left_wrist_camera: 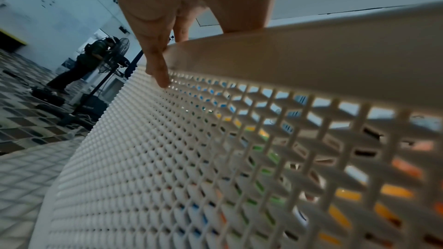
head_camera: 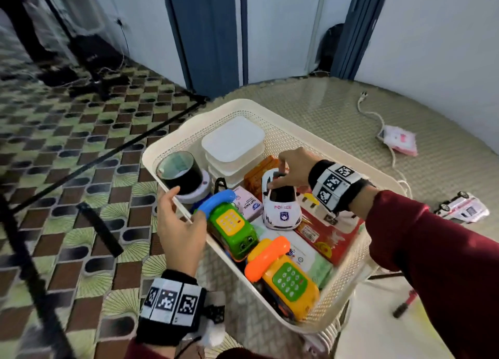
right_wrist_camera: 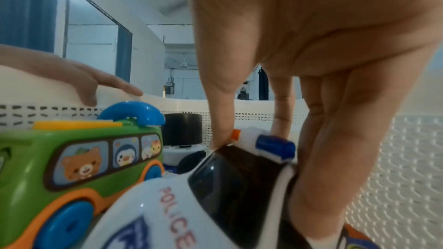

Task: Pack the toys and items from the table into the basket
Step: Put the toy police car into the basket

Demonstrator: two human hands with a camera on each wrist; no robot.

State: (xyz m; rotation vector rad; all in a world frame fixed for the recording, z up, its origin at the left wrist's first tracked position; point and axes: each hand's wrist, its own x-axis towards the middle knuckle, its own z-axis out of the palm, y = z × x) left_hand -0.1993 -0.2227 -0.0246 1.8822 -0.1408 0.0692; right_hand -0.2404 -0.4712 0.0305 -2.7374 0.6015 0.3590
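Police car: white hard-plastic toy, inside the basket, resting on a red flat box just right of the green phone bus. Judged light, rigid, glossy and so somewhat slippery; roof light bar likely the weakest part.

Near edge of basket: orange phone toy, nearer than the car.

Left of car: left hand gripping the basket rim, thumb inside, fingers down the outer mesh wall; steadies the basket.

At car: right hand pinching the roof from above, thumb on one side, fingers on the other. Best hold judged across the cabin sides, not the light bar.

Beyond car: stacked white containers and black cylinder.

Outside basket, right, on the worktop: second white toy vehicle, not yet packed.
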